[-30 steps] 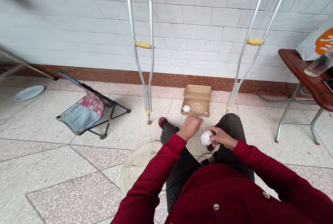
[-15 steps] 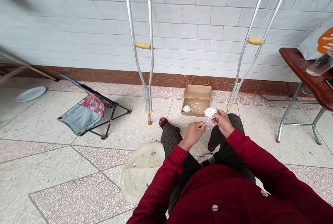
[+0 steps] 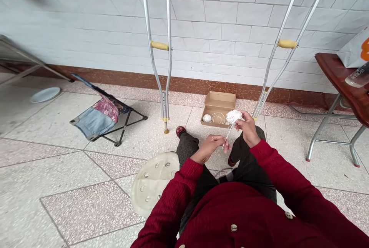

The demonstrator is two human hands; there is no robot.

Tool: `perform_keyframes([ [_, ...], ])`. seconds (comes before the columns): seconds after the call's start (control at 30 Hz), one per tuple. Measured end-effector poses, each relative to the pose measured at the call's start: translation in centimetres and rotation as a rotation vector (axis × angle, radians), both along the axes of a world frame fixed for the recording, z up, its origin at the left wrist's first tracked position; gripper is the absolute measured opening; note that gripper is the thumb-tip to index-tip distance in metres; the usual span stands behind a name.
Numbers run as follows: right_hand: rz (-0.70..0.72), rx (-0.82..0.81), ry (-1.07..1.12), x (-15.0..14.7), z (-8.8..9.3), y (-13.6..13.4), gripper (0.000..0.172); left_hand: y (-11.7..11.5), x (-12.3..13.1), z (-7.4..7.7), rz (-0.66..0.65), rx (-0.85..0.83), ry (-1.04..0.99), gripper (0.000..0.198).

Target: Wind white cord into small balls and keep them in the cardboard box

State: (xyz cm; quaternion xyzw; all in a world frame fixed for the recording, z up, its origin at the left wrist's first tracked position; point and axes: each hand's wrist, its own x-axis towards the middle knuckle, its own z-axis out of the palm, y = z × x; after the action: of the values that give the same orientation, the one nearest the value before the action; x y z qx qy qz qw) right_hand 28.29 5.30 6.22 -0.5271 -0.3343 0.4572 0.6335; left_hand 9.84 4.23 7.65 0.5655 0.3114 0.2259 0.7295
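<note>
My right hand (image 3: 247,128) holds a fluffy white bundle of yarn (image 3: 233,117) by its right and lower side. A twisted white strand (image 3: 230,132) hangs from the bundle down to my left hand (image 3: 213,146), whose fingers are closed on its lower end. Beyond my hands an open cardboard box (image 3: 220,100) lies on the floor, its lid raised toward the wall. In the box sits a small white ball of yarn (image 3: 207,118), with a loose strand curling to its right.
Two crutches (image 3: 164,104) (image 3: 261,102) lean on the tiled wall. A folding stool (image 3: 99,119) and a pale plate (image 3: 45,95) are at left, a round pale stool (image 3: 148,186) by my left leg, and a brown table (image 3: 336,75) at right.
My left hand has moved down and away from the bundle, so a longer strand shows between my hands. My right hand and the bundle are slightly higher. The view has shifted a little.
</note>
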Motion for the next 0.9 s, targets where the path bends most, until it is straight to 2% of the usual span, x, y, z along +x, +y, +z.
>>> perform_keyframes([
  [0.13,0.015,0.062,-0.052,2.1,1.1,0.9,0.046,-0.2,0.2,-0.1,-0.012,0.008,0.050,0.033],
  [0.27,0.013,0.066,-0.061,4.3,1.3,1.4,0.048,-0.2,0.3,0.0,0.011,0.046,0.085,0.034],
  [0.4,-0.005,0.085,-0.074,6.0,1.6,1.8,0.051,0.8,-0.3,-1.1,0.027,0.191,0.275,0.037],
  [0.5,0.033,0.095,-0.160,7.0,2.3,2.1,0.050,1.8,-0.6,-2.1,0.170,0.425,0.551,0.026],
  [0.57,0.052,0.101,-0.243,7.3,3.0,2.5,0.048,2.4,0.0,-2.4,0.307,0.553,0.635,0.025],
  [0.67,0.041,0.148,-0.410,7.5,4.1,3.1,0.046,2.8,2.1,-1.5,0.411,0.573,0.532,0.036],
  [0.9,-0.027,0.312,-0.836,7.7,7.4,3.5,0.042,2.3,8.8,2.9,0.447,0.242,-0.011,0.042],
])
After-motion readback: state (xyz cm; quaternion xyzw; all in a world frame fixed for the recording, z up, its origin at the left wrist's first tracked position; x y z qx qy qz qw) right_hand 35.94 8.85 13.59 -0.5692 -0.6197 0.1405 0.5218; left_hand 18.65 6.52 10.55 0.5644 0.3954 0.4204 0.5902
